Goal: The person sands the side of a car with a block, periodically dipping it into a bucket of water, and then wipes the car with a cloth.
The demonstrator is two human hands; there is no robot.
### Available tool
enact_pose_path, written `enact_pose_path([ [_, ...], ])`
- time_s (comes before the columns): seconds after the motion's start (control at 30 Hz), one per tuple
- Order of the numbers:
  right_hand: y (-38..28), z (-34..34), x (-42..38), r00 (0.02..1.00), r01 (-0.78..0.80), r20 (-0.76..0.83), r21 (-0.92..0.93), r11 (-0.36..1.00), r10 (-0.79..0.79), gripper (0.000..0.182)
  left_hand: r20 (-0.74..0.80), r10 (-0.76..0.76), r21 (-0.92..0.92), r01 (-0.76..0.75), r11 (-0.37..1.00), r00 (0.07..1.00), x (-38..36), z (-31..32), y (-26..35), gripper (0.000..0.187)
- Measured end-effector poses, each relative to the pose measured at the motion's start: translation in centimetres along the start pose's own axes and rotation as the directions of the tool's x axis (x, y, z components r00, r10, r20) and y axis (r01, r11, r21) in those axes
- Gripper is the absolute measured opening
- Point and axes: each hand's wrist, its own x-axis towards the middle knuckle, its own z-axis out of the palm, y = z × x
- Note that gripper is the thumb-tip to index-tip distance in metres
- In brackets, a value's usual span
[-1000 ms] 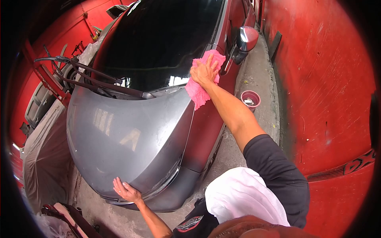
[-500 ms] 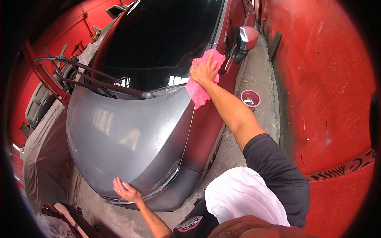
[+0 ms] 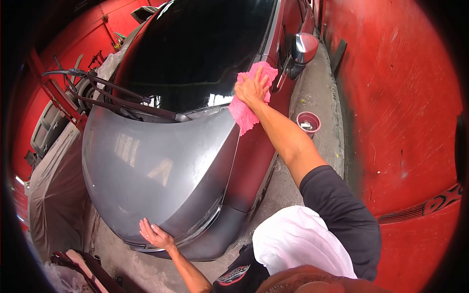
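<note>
A pink cloth [image 3: 244, 117] lies over the corner where the windshield [image 3: 195, 53], the grey hood [image 3: 146, 161] and the red fender [image 3: 251, 161] meet. My right hand [image 3: 251, 90] presses on it from above with its fingers spread, the arm stretched far forward. Near the front edge of the hood, my left hand [image 3: 156, 235] rests flat with fingers apart and holds nothing. The hood has a dull grey surface with light reflections.
Wiper arms [image 3: 122, 100] stick up at the windshield's base. A side mirror [image 3: 304, 48] juts out on the right. On the floor beside the car stands a pink bucket [image 3: 316, 117]. A red wall [image 3: 400, 122] rises at the right; covered parts [image 3: 56, 195] stand left.
</note>
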Motion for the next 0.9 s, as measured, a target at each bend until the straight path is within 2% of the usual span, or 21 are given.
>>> enact_pose_path([
  [0.1,-0.10,-0.32,0.04,1.000,0.001,0.025,-0.020,1.000,0.000,0.054,-0.005,0.006,0.003,-0.006,1.000,1.000,0.02,0.00,0.01,0.041],
  [0.27,-0.70,-0.55,-0.11,0.998,-0.059,0.001,-0.019,0.998,0.059,0.076,-0.005,0.011,0.008,-0.011,1.000,1.000,0.04,0.02,-0.07,0.041],
  [0.37,-0.41,-0.06,0.22,0.999,-0.054,0.002,-0.004,0.999,0.054,0.083,0.004,0.010,0.007,-0.010,1.000,1.000,0.10,-0.02,0.00,0.041],
  [0.9,-0.48,-0.20,0.08,0.997,-0.071,0.002,-0.033,0.997,0.071,0.083,0.014,-0.012,0.022,0.012,1.000,1.000,0.02,0.01,-0.21,0.043],
])
